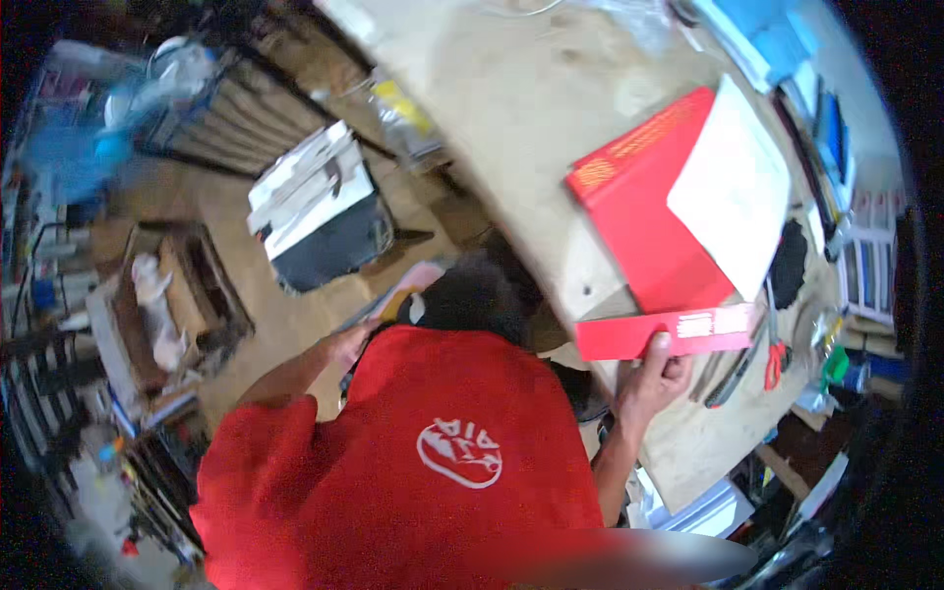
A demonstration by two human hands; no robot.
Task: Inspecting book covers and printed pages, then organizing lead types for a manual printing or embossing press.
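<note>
My right hand is closed on a narrow red card strip, the thumb on top. Pale print marks the strip's right part. It is held over the worktable's near edge, just below a large flat red card piece with yellow print along its far edge. A white sheet overlaps the card's right side. My left hand is at my left side, off the table, beside a pinkish and grey thing that I cannot make out. Blur and my red shirt hide its fingers.
On the table, red-handled scissors and a dark-handled tool are right of my right hand. Blue packets line the far right edge. To the left are a box-like stand, a metal rack and an open carton.
</note>
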